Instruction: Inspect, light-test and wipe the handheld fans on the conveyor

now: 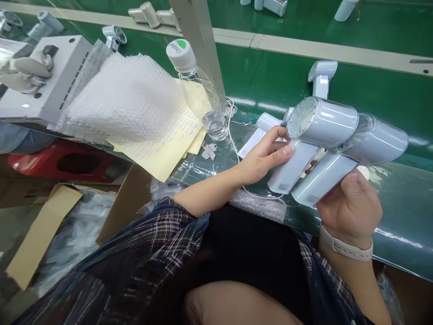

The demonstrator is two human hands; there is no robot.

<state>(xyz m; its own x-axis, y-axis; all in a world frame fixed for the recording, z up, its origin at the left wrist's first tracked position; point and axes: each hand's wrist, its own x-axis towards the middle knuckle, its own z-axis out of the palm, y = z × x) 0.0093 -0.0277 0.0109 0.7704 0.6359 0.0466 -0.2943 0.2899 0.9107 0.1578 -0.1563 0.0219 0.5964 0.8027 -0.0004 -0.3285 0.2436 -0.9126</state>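
Two light-blue hair dryers with glossy clear film over them are held side by side above the bench edge, round heads up. My left hand [265,155] is closed on the left hair dryer [323,121], thumb at the top of its handle. The handle of the right hair dryer [375,140] rests in my right hand [352,203], whose fingers are partly hidden behind it. The two heads overlap in view. Just behind my left hand lies another light-blue hair dryer [252,141], partly covered by the hand. One more hair dryer [323,74] sits farther back on the green surface.
A water bottle [216,124] stands left of my hands by a metal post [199,40]. Bubble wrap sheets [128,95] lie over yellow label sheets [162,158]. A white cable [231,135] runs along the bench. Below left, an open carton [125,198] holds clear plastic.
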